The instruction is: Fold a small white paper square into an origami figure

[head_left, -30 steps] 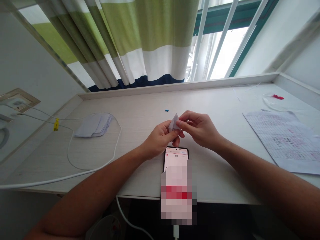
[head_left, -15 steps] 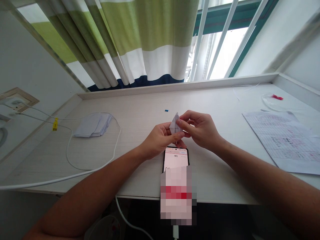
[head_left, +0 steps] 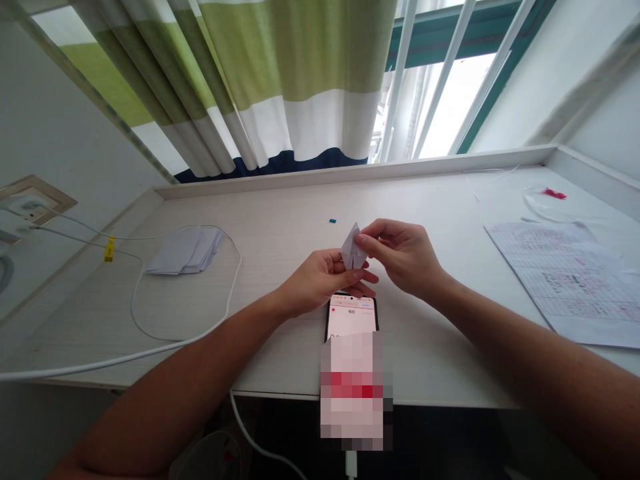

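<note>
A small piece of folded white paper [head_left: 353, 248], diamond-shaped with a pointed top and a slit low in its middle, is held up between both hands over the desk. My left hand [head_left: 320, 277] grips its lower part, thumb in front and fingers behind. Its right upper edge is pinched between the thumb and fingers of my right hand [head_left: 400, 253]. Just below the hands lies a phone [head_left: 353, 319] with its screen lit; its lower part is blurred out.
On the white desk [head_left: 280, 353], a stack of white paper sheets [head_left: 184, 250] lies left, circled by a white cable [head_left: 187, 343]. Written sheets [head_left: 570, 283] lie right, near a red item [head_left: 555, 193]. A small blue piece [head_left: 333, 221] sits beyond the hands. Curtains [head_left: 300, 60] hang behind.
The folded paper has turned slightly and shows more of its diamond face and slit. My right hand's lower fingers have drawn away from the paper's bottom, near my left thumb.
</note>
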`<state>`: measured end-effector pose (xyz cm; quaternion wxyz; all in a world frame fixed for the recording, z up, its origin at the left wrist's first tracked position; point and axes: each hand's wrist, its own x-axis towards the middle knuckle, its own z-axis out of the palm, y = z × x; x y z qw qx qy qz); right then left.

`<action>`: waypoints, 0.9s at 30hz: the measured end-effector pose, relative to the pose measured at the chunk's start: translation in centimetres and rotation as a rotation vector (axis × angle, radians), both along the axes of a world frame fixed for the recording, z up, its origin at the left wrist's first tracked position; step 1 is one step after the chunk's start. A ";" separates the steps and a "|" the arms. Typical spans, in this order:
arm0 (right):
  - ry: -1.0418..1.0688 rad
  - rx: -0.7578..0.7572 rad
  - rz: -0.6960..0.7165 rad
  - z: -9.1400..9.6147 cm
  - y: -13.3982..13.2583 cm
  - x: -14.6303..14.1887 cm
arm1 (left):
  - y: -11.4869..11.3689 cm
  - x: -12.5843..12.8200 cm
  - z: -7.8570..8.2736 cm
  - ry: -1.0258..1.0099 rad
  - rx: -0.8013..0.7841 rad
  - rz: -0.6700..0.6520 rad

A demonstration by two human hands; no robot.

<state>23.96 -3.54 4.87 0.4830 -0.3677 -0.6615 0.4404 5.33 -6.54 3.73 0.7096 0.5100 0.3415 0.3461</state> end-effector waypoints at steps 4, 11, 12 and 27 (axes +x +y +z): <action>0.033 0.011 -0.012 -0.2 0.2 0.1 | 0.1 -0.1 0.0 0.023 -0.029 0.028; 0.098 0.008 -0.100 -0.4 0.9 0.5 | -0.2 -0.2 -0.2 0.060 -0.034 -0.063; 0.110 0.003 -0.098 -0.3 0.9 0.6 | -0.1 -0.2 -0.2 0.070 -0.016 -0.058; 0.093 -0.052 0.015 -0.1 0.0 0.0 | 0.1 0.1 -0.4 -0.111 0.084 0.047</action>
